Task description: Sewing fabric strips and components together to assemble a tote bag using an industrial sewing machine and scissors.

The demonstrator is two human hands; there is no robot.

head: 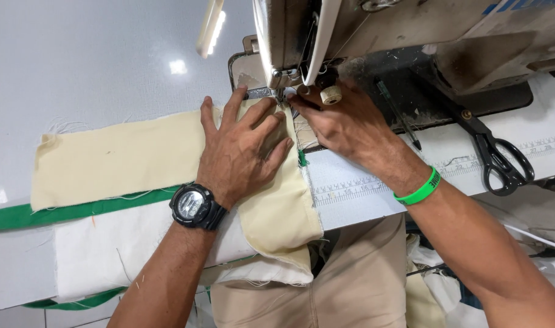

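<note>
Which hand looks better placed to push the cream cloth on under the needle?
Probably the left hand: it lies flat, fingers spread, on the cream cloth beside the needle. The right hand only pinches the edge there.

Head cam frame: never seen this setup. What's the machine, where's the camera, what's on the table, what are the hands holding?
The one picture comes from a camera worn on the person's head, looking down at their own hands. The big off-white body at the top is an industrial sewing machine on a pale work table.

The left hand, with a black wristwatch, lies flat with fingers spread on a cream fabric piece, pressing it down. The right hand, with a green wristband, pinches the fabric edge close by the needle area. Neither hand grips a tool.

Under the cream piece are a green fabric strip and white fabric hanging over the table edge. To the right lie black scissors, a dark thin tool, and a ruler strip along the table's edge.
</note>
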